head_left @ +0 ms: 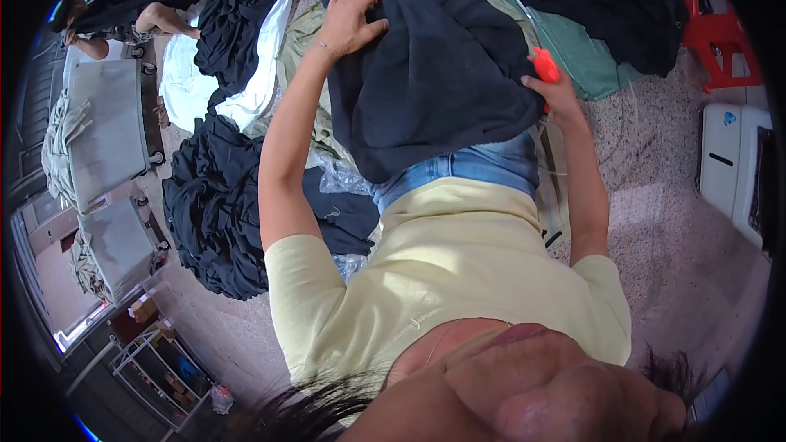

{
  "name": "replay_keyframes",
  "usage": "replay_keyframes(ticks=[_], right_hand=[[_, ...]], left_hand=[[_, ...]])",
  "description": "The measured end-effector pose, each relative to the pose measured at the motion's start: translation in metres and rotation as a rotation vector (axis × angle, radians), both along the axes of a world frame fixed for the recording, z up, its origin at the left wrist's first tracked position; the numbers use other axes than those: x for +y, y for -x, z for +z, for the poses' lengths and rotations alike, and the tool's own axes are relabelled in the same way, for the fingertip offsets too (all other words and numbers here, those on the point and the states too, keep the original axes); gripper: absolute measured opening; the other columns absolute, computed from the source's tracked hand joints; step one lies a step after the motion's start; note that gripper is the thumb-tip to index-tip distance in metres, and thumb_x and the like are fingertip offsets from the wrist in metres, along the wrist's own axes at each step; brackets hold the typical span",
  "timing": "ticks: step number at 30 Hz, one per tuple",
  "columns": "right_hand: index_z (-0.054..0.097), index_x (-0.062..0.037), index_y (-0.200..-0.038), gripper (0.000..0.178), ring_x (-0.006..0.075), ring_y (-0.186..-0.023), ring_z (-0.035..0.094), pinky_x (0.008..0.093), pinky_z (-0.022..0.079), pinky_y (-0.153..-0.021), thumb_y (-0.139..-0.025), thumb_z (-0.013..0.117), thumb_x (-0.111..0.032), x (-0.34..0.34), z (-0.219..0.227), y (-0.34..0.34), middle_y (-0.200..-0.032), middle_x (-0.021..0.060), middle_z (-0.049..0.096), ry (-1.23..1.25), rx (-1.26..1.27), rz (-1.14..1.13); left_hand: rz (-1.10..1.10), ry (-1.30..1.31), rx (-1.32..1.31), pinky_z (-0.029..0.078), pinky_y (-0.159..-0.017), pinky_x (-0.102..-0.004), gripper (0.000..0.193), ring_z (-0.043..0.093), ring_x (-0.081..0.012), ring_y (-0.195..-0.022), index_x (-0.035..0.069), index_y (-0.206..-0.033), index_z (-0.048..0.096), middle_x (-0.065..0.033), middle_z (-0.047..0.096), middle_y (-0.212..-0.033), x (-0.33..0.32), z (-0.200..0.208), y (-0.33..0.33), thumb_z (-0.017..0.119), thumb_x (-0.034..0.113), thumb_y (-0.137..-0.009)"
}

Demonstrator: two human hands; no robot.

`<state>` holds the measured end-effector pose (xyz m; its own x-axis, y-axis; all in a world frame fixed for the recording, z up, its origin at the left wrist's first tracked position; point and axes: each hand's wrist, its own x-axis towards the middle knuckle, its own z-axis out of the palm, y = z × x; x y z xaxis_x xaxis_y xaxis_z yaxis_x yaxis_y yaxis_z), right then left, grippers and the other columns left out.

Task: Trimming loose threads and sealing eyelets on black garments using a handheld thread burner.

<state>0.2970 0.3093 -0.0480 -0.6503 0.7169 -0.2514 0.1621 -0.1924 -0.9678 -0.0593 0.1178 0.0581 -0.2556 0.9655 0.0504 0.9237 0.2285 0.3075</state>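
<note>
A dark navy garment (434, 74) lies bunched over my lap. My left hand (350, 23) rests on its upper left edge with the fingers curled into the cloth. At the garment's right edge, my right hand (555, 92) is closed around a small orange-red tool (544, 64), touching the fabric. My forearms come up from a pale yellow shirt and blue jeans lower in the picture.
Piles of dark garments (217, 213) lie on the floor at left and along the top. A green sheet (585, 53) spreads under the far pile. A red stool (720, 33) and a white machine (733, 164) stand at right. Another person (131, 0) sits at top left beside grey tables (102, 131).
</note>
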Motion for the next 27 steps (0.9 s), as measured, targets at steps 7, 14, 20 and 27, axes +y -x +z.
replay_keyframes(ticks=[7,14,20,27], right_hand=[[0.059,-0.0036,-0.118,0.036,0.0211,-0.104,0.063,0.0328,0.048,-0.093,-0.084,0.066,0.003,0.039,0.008,-0.052,-0.111,0.008,0.065,-0.776,-0.17,-0.353],[0.056,-0.0021,-0.122,0.039,0.0254,-0.113,0.061,0.0341,0.045,-0.099,-0.084,0.063,0.006,0.017,0.054,-0.044,-0.12,0.0125,0.062,-0.882,-0.116,-0.433],[0.054,-0.0012,-0.123,0.044,0.0263,-0.111,0.061,0.0356,0.047,-0.099,-0.082,0.064,0.009,-0.006,0.113,-0.047,-0.118,0.0144,0.062,-1.187,-0.057,-0.453],[0.051,-0.0043,-0.129,0.048,0.0233,-0.107,0.066,0.0332,0.048,-0.097,-0.084,0.064,0.007,0.031,0.125,-0.024,-0.115,0.0126,0.065,-1.054,-0.088,-0.436]], left_hand=[[-0.082,-0.092,-0.461,0.043,-0.06,-0.036,0.03,0.055,-0.028,-0.067,0.003,-0.084,0.053,-0.0114,0.052,-0.076,-0.071,0.072,-0.073,0.077,0.019,-0.075],[-0.127,0.504,-0.972,0.052,-0.069,-0.0333,0.026,0.068,-0.0191,-0.078,0.003,-0.105,0.064,-0.0085,0.068,-0.082,-0.149,0.058,-0.102,0.075,0.02,-0.087],[0.074,-0.356,0.141,0.041,-0.104,-0.0464,0.072,0.041,-0.0418,-0.132,0.017,-0.139,0.048,-0.0157,0.05,-0.138,-0.043,0.01,-0.015,0.076,0.015,-0.072],[0.07,-0.617,0.175,0.052,-0.07,-0.045,0.035,0.062,-0.0381,-0.086,0.012,-0.102,0.055,-0.0125,0.058,-0.096,0.031,-0.004,0.021,0.067,0.004,-0.07]])
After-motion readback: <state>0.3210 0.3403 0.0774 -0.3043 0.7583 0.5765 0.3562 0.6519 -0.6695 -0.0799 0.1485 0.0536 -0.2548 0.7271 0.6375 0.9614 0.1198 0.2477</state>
